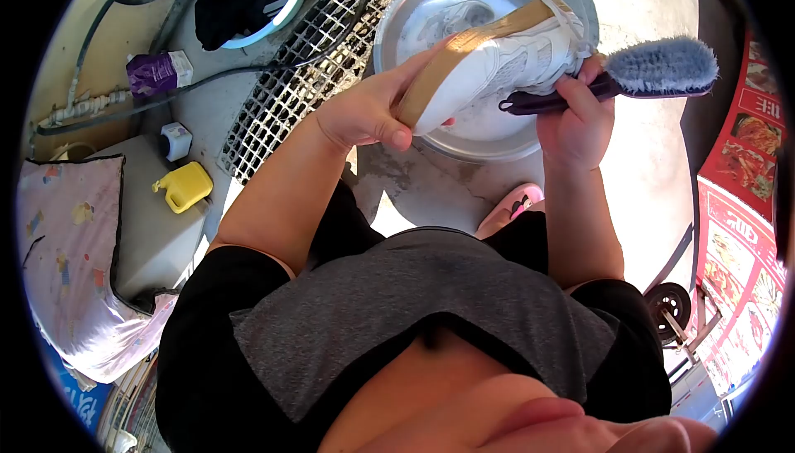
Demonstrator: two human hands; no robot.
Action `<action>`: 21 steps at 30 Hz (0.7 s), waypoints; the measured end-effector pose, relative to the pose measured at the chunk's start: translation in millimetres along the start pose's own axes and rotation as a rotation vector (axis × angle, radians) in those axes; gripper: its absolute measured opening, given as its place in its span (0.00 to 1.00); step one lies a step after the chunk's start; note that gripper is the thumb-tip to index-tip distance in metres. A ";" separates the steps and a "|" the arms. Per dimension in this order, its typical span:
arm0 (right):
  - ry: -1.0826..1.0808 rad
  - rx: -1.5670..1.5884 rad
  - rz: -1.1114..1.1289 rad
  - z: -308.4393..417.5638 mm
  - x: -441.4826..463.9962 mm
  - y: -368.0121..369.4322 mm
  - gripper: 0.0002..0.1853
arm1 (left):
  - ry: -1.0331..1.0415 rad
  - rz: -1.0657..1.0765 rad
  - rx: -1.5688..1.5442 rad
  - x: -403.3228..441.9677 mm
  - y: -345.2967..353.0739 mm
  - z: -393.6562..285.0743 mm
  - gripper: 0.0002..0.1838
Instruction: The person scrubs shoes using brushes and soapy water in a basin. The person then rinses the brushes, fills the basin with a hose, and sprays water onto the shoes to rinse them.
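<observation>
A white sneaker (517, 60) with a tan sole is held tilted above a round metal basin (397, 10). My left hand (373, 109) is closed around its toe end, thumb on the near side. In my right hand (580, 122) is a scrub brush (662, 68) with a dark handle and grey-white bristles, which face up and away from the shoe. The fingertips of that hand also reach the heel end of the sneaker. Inside the basin, partly hidden by the shoe, a whitish object (460, 18) lies in cloudy, sudsy water.
A metal drain grate (281, 97) lies left of the basin, crossed by a dark hose (224, 74). Beyond are a light blue tub (291, 6) with black cloth, a purple packet (153, 72) and a yellow jug (184, 186). Red printed panels (745, 155) and a small wheel (667, 312) stand at right.
</observation>
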State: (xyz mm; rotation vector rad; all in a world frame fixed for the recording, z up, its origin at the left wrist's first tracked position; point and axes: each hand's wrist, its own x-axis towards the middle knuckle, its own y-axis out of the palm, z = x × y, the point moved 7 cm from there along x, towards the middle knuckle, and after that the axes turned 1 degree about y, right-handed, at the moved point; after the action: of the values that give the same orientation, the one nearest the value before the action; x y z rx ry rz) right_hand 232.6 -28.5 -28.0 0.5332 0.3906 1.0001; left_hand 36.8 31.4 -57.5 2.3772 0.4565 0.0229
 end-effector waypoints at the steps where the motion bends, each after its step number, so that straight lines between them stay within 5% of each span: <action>1: -0.021 -0.017 0.014 2.2 -0.3 0.8 0.14 | 0.026 0.019 -0.047 1.5 5.2 1.2 0.73; 3: 0.036 -0.024 0.044 -3.5 -3.2 5.2 0.13 | -0.062 -0.215 -0.280 4.4 5.7 9.7 0.67; 6: 0.108 -0.020 0.053 -16.8 -3.9 1.4 0.13 | -0.054 -0.221 -0.042 7.7 2.4 20.6 0.57; 17: 0.236 0.233 -0.203 -32.0 3.5 -11.0 0.05 | 0.145 -0.399 0.416 5.7 -10.5 -4.3 0.57; 21: 0.195 0.256 -0.130 -33.3 9.2 -17.9 0.06 | 0.196 -0.371 0.352 6.6 -15.0 2.4 0.58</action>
State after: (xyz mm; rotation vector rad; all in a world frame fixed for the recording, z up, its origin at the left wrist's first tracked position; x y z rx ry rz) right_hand 231.4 -20.3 -66.0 0.6342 0.7251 0.8840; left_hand 38.6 42.4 -69.8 2.6012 1.0665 0.0066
